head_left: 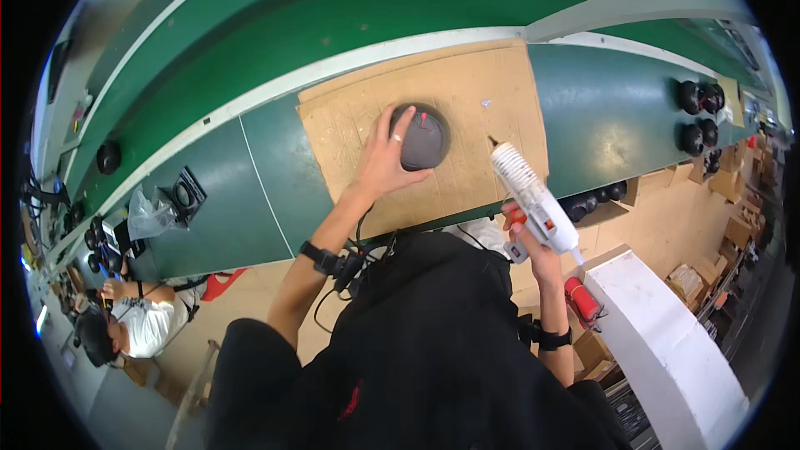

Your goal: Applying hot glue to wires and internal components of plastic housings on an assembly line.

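Note:
My left hand (386,158) curves its fingers and thumb around a dark grey round shell (427,148). A small red piece, perhaps a wire end, shows on the shell's upper face. Under it lies a flat sheet of brown cardboard (479,183). To the right, my right hand (540,258) grips a white hot glue gun (529,187) by its handle. The gun's dark nozzle points up and left over the cardboard, apart from the shell. A small clear blob (486,102) sits on the cardboard beyond the nozzle.
The green workbench (283,142) borders a green conveyor belt (250,58). Several black round parts (700,121) stand at the far right; more fill a box (596,200) below the bench edge. A white beam (658,325) rises at lower right. A co-worker (125,325) sits at left.

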Motion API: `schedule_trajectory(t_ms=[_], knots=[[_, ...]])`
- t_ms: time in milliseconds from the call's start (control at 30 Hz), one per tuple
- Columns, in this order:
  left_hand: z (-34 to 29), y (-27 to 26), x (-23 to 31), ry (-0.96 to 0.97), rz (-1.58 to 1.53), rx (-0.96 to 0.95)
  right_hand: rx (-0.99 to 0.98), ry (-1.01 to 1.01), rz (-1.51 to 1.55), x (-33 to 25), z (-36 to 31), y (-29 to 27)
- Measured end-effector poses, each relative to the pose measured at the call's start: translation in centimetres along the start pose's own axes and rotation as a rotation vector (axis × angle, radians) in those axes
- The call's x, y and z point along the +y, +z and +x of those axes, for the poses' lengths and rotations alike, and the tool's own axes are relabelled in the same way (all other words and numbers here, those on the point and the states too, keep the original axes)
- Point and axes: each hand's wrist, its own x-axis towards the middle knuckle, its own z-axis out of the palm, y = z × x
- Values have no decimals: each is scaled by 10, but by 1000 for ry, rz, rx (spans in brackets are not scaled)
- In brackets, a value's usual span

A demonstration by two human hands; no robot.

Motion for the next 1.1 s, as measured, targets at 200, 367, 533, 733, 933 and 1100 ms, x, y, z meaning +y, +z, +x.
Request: schedule_trajectory(t_ms=[200, 367, 533, 733, 933, 1100], knots=[[-18, -17, -7, -37, -144, -15, -240, -51, -273, 36, 42, -16], [5, -41, -23, 16, -255, -236, -416, -14, -296, 41, 68, -28], [28, -44, -43, 197, -401, -301, -410, 79, -601, 27, 69, -5], [50, -38, -64, 308, -545, -175, -393, -274, -717, 33, 68, 23], [63, -40, -67, 143, -925, -307, -310, -317, -881, 18, 65, 53], [60, -44, -71, -9, -1054, -456, -352, -284, -912, 10, 67, 66]])
